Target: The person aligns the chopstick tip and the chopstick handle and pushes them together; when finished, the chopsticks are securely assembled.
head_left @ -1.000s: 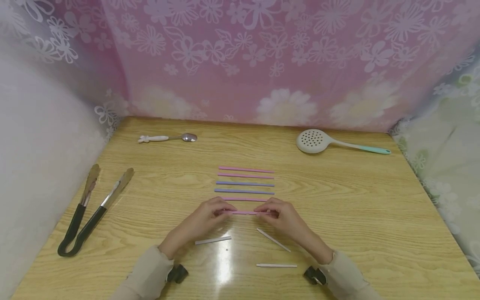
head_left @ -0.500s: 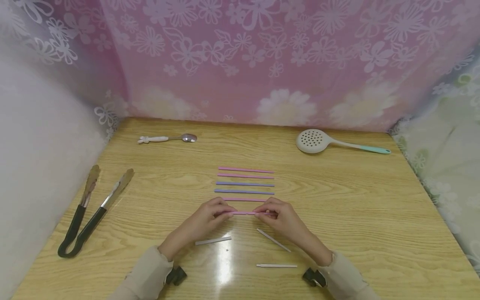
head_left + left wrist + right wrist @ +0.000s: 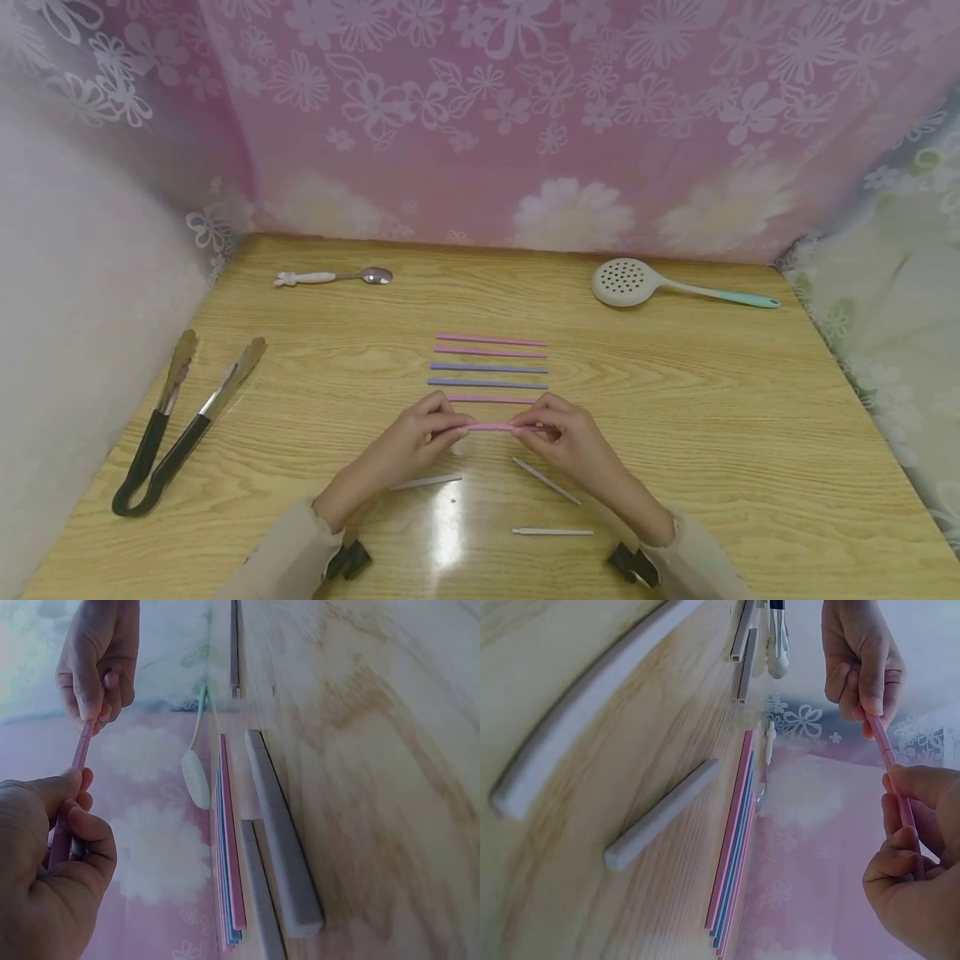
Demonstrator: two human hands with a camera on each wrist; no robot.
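Both hands hold a thin pink stick (image 3: 491,427) level between them, above the table. My left hand (image 3: 416,435) pinches its left part between thumb and fingers; my right hand (image 3: 564,429) pinches the right part. A short middle stretch of the stick shows between the fingertips. In the right wrist view a seam crosses the pink stick (image 3: 883,739) between the two hands. Just beyond the hands another pink stick (image 3: 491,399) lies on the table. Behind it lie two blue sticks (image 3: 489,384) and two more pink sticks (image 3: 491,340), side by side in a row.
Short grey sticks (image 3: 546,481) lie loose on the table nearer the body, one partly behind the left wrist. Black-handled tongs (image 3: 176,450) lie spread at the left. A spoon (image 3: 333,277) sits at the back left, a skimmer (image 3: 626,282) at the back right. Floral cloth (image 3: 480,167) hangs behind.
Both hands keep their hold on the pink stick and have shifted only slightly. The left wrist now covers more of the grey stick beneath it. The other things stay put.
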